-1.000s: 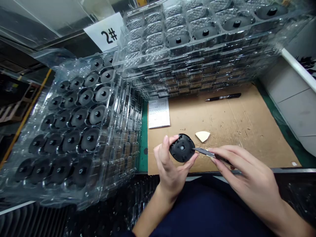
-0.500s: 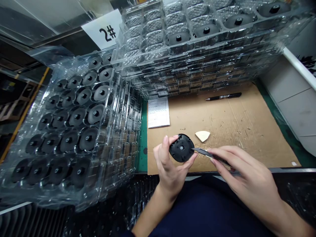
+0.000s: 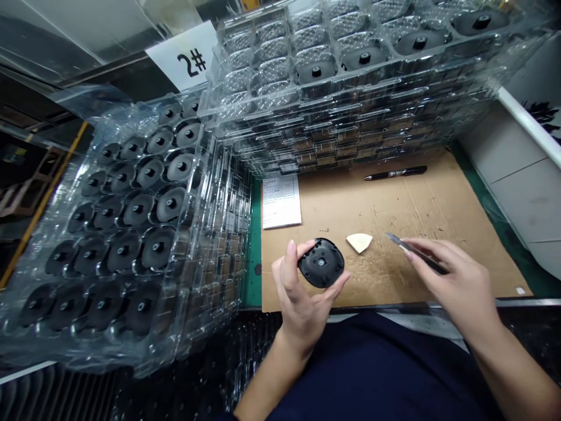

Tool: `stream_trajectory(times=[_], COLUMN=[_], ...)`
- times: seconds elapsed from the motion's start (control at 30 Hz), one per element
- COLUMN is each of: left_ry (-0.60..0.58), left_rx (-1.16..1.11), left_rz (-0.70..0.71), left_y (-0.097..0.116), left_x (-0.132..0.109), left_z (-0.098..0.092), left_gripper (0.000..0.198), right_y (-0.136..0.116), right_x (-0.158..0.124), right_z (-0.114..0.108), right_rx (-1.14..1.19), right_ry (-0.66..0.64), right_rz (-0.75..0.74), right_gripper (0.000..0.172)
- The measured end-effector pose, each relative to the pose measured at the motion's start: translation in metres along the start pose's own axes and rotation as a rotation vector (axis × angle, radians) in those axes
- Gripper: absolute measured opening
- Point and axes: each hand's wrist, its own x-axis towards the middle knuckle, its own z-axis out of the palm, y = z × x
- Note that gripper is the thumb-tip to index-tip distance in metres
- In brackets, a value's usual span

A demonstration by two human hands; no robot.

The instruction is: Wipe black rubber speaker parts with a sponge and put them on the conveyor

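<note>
Between its fingers and thumb, my left hand (image 3: pixel 302 298) holds a round black plastic part (image 3: pixel 322 263) by the edge, its inner face with a small centre stud turned up toward me. My right hand (image 3: pixel 456 280) is closed around a slim dark craft knife (image 3: pixel 421 255), blade pointing up and left, apart from the black part. On the cardboard between the two hands lies a cream wedge-shaped piece (image 3: pixel 359 242), untouched.
A cardboard sheet (image 3: pixel 460 216) covers the green bench, with a pen (image 3: pixel 395 173) and a printed paper slip (image 3: pixel 281 202) on it. Stacked clear trays (image 3: pixel 219 204) of black parts stand left; another tray stack (image 3: pixel 350 111) stands behind. A white panel (image 3: pixel 512 164) borders the right.
My right hand has drawn the knife away from the black part's edge, to the right and slightly up. My left hand and the black part stay nearly in place.
</note>
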Motion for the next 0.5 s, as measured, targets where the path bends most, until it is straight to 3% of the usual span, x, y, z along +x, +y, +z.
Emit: stream_trajectory(times=[0.13,0.23,0.3,0.4,0.5], left_ry=[-0.037,-0.110,-0.148,-0.203,-0.273], left_rx=[-0.051,-0.144,-0.187,-0.224,-0.315], left_rz=[0.012,0.002,-0.002,-0.020,-0.092], left_y=[0.002,0.004,0.006,0.010,0.012], left_x=[0.001,0.004,0.007,0.010,0.010], left_z=[0.001,0.001,0.001,0.001,0.001], left_gripper=[0.112,0.112,0.113,0.113,0.111], right_y=[0.039,0.019,-0.011,-0.053,-0.067], right_x=[0.011,0.012,0.009,0.007,0.013], right_z=[0.015,0.013,0.005,-0.009,-0.018], right_rx=[-0.122,-0.061,0.189,0.607,0.771], right_ry=[0.096,0.108,-0.013,-0.323,-0.555], right_rz=[0.043,0.004,-0.048,-0.096,-0.073], right_gripper=[0.021,0.022,0.025,0.031,0.032])
